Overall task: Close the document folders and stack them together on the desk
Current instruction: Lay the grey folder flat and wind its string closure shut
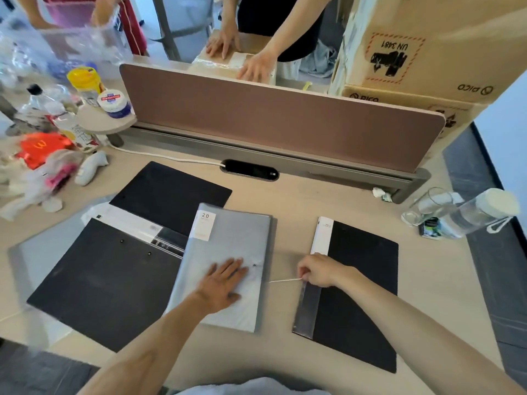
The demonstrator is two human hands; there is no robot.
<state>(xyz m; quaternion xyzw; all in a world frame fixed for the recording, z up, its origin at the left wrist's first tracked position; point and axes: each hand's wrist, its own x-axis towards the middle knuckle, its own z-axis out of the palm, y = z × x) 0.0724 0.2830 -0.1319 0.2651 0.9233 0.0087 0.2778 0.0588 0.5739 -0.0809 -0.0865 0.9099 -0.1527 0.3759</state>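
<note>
Left hand (224,283), fingers spread, pins the grey folder (228,252) flat so right hand (316,273) fingers can pinch its cord (285,280) taut.

Four folders lay on the desk (285,201): three black (171,189) (99,283) (359,295), one grey (228,252); two hands (225,283) (316,273) worked them.

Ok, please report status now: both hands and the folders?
Left hand flat on closed grey folder. Right hand pinching white closure string, pulled taut. Black folder right, apart; nothing stacked yet.
</note>
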